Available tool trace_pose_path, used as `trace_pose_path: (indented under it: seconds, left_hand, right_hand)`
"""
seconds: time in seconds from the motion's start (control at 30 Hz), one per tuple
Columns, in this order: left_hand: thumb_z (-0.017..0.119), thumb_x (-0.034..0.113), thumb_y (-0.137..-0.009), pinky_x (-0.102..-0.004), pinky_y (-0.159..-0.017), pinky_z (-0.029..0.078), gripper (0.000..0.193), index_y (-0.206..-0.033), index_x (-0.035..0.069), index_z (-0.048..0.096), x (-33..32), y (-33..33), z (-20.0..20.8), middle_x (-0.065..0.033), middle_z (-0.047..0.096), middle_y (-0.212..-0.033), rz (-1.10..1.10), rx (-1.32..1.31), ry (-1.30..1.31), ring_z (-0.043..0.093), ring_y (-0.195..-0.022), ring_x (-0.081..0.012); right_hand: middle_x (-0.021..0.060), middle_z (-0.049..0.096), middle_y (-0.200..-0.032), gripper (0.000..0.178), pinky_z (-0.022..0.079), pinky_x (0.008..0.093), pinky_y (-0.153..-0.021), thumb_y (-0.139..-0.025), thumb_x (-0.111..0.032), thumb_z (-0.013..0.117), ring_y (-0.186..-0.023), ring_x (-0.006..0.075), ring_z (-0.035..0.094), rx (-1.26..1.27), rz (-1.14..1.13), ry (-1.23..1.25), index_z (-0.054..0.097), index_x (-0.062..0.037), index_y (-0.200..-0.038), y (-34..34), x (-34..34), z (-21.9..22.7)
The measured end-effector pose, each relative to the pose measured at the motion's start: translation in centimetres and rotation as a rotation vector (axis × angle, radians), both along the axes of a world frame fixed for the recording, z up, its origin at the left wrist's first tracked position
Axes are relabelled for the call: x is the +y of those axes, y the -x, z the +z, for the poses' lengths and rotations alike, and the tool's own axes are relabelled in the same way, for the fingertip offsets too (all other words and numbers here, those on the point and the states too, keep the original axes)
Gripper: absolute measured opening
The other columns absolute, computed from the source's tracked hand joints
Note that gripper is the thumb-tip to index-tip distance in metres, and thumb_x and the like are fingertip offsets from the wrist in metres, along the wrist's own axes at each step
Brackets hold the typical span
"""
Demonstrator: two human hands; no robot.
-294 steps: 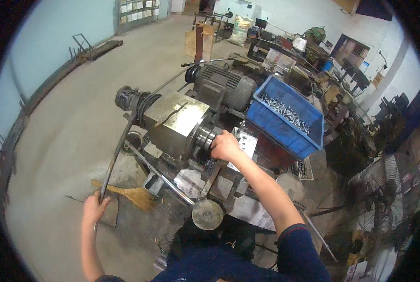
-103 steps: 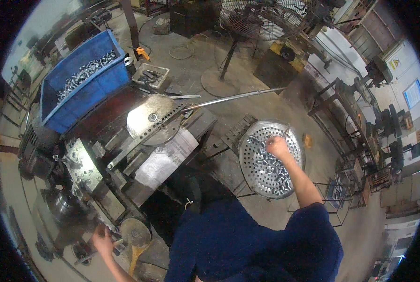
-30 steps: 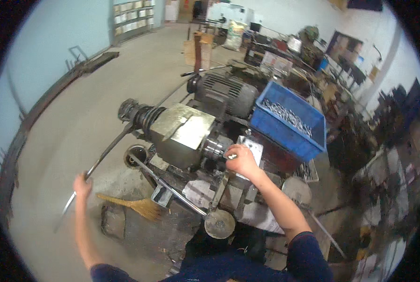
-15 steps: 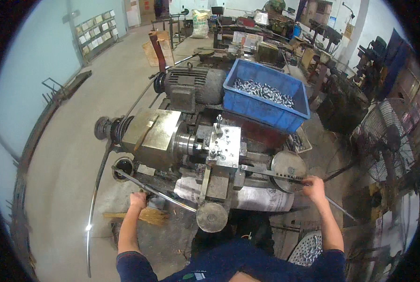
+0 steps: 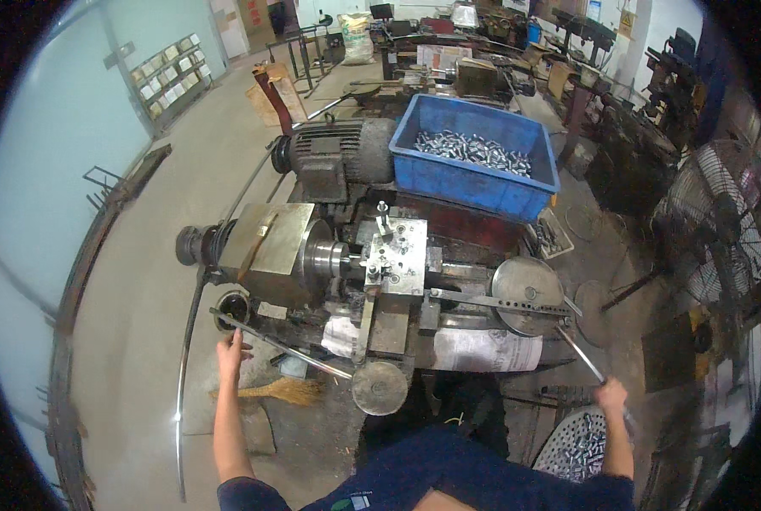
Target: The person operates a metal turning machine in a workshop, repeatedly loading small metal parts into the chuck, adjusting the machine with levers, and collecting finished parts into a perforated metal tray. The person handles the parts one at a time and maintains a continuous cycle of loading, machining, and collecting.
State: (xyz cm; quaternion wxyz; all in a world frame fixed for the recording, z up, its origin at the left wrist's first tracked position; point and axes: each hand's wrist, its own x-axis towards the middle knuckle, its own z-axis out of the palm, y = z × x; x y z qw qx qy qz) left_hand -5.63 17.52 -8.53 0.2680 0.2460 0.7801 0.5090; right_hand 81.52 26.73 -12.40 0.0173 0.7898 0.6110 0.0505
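Observation:
My right hand (image 5: 611,395) is wrapped round a shiny steel lever rod (image 5: 583,354) that runs from the end of a flat bar with holes (image 5: 504,304), beside a round metal disc (image 5: 530,294). My left hand (image 5: 233,354) is raised with fingers apart, close under the upper end of a long bare lever (image 5: 291,347); whether the fingertips touch it I cannot tell. This lever slants down to a smaller round disc (image 5: 379,388) at the machine's front. Behind, a small lathe has a chuck (image 5: 321,258) facing a bright steel tool block (image 5: 397,255).
A blue crate (image 5: 474,189) of small metal parts stands behind the lathe, beside a motor (image 5: 334,157). A perforated basin (image 5: 551,447) with similar parts is at lower right. A straw broom (image 5: 282,391) lies at lower left; a large fan (image 5: 721,226) stands right.
My left hand has risen and moved left, its fingers opening. My right hand has moved down and right, from the holed bar's end out along the rod. The whole view has shifted slightly.

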Motion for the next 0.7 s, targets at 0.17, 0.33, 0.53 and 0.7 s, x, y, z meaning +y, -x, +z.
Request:
trace_pose_path:
  seconds: [0.17, 0.33, 0.53, 0.7]
  left_hand:
    - [0.05, 0.029, -0.087, -0.0324, -0.041, 0.052, 0.034, -0.092, -0.004, 0.051, 3.8, -3.4, -1.8, -0.0139, 0.059, -0.073, 0.078, -0.129, -0.051, 0.061, -0.055, -0.0232]
    - [0.046, 0.022, -0.088, -0.0337, -0.041, 0.054, 0.028, -0.099, -0.004, 0.046, 3.8, -2.5, -2.5, -0.0151, 0.059, -0.074, 0.093, -0.044, -0.059, 0.061, -0.052, -0.0263]
    - [0.048, 0.021, -0.087, -0.0358, -0.038, 0.053, 0.03, -0.098, -0.007, 0.045, 4.2, -1.4, -3.5, -0.0182, 0.058, -0.074, 0.078, -0.106, -0.076, 0.059, -0.046, -0.0289]
    - [0.048, 0.025, -0.086, -0.0358, -0.035, 0.051, 0.034, -0.096, -0.008, 0.046, 3.7, -0.2, -4.1, -0.0169, 0.056, -0.064, 0.02, -0.125, -0.009, 0.058, -0.043, -0.0285]
  right_hand:
    - [0.0124, 0.055, -0.059, 0.021, 0.044, 0.0365, -0.054, -0.059, -0.02, 0.061, -0.057, 0.0251, 0.055, 0.607, -0.077, 0.082, 0.059, -0.0015, -0.069, 9.7, -9.4, 1.8]
    - [0.0016, 0.049, -0.055, 0.016, 0.039, 0.0281, -0.047, -0.057, -0.011, 0.061, -0.051, 0.0129, 0.049, 1.211, -0.257, 0.061, 0.054, -0.0027, -0.069, 16.5, -12.0, 2.1]
    - [-0.0008, 0.047, -0.057, 0.019, 0.036, 0.0251, -0.043, -0.059, -0.008, 0.061, -0.047, 0.0101, 0.045, 1.347, -0.26, 0.068, 0.054, -0.0036, -0.075, 17.7, -12.3, 2.8]
    - [-0.0023, 0.045, -0.062, 0.023, 0.033, 0.0245, -0.048, -0.058, -0.007, 0.058, -0.057, 0.0085, 0.044, 1.383, -0.275, 0.115, 0.057, -0.0012, -0.08, 19.1, -12.0, 6.1]
